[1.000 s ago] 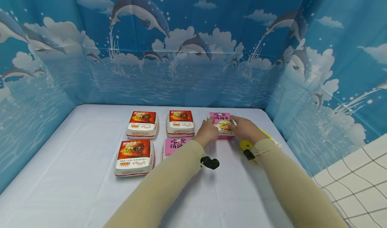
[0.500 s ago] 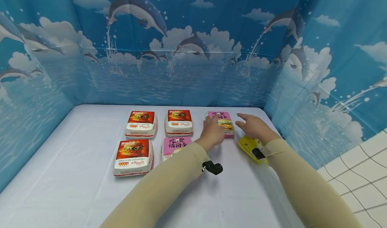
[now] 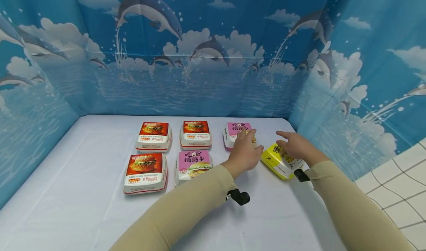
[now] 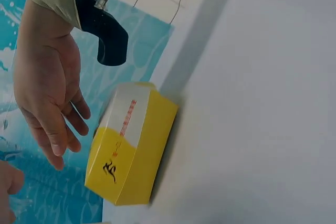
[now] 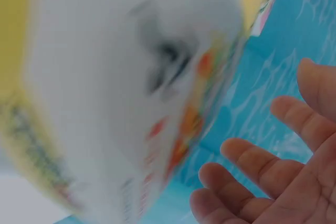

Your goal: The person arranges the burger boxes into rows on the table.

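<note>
So the yellow box was sat on the white table near the right edge, its long axis skewed, running from near-right to far-left. The right hand was hovering right over its far end, fingers loosely spread, nothing gripped. The left hand was held just left of it, relaxed and empty too. Further back, the pink box was partly hidden behind the left hand.

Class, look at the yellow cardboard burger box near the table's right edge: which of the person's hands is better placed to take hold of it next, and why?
Probably the right hand: it hovers open directly over the yellow cardboard burger box, fingers spread beside it. The left hand is beside the far pink-lidded burger box.
</note>
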{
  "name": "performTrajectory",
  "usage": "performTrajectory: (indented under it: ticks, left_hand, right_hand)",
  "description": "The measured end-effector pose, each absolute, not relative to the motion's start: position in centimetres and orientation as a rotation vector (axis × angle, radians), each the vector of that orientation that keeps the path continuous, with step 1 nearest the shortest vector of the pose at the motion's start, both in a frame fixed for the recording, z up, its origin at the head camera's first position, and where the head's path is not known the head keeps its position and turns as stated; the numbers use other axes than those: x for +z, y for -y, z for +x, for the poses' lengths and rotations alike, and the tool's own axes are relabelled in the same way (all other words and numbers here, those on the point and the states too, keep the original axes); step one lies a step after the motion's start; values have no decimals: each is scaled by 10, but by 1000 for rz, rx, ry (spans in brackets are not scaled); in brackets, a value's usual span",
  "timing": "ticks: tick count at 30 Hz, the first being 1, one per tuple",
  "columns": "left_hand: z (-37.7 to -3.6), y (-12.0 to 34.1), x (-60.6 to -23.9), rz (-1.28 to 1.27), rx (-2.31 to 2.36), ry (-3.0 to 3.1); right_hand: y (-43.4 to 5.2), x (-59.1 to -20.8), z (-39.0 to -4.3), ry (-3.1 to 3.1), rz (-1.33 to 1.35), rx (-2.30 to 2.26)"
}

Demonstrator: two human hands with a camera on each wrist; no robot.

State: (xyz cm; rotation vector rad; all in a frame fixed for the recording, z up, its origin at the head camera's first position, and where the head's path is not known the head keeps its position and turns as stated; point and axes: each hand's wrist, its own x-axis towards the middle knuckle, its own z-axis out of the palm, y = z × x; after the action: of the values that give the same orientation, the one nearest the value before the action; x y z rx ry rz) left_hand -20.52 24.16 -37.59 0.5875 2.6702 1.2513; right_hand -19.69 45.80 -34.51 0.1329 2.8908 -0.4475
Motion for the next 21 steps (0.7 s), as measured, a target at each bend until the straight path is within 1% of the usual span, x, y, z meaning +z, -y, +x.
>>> performTrajectory:
  ticks: [10,16,21]
  left_hand:
    - [-181,-259,-382,602,1260,-2583]
    - [-175,-276,-401,613,1277,-2470]
    - [-173,-288,-417,536,1289,-2398]
  right_hand:
    - [-485,-360,-180,-2825,236,-443]
    - [-494,-372,-172,-2827,225,-483]
    - [-495,-381,-168,-2836,231,-578]
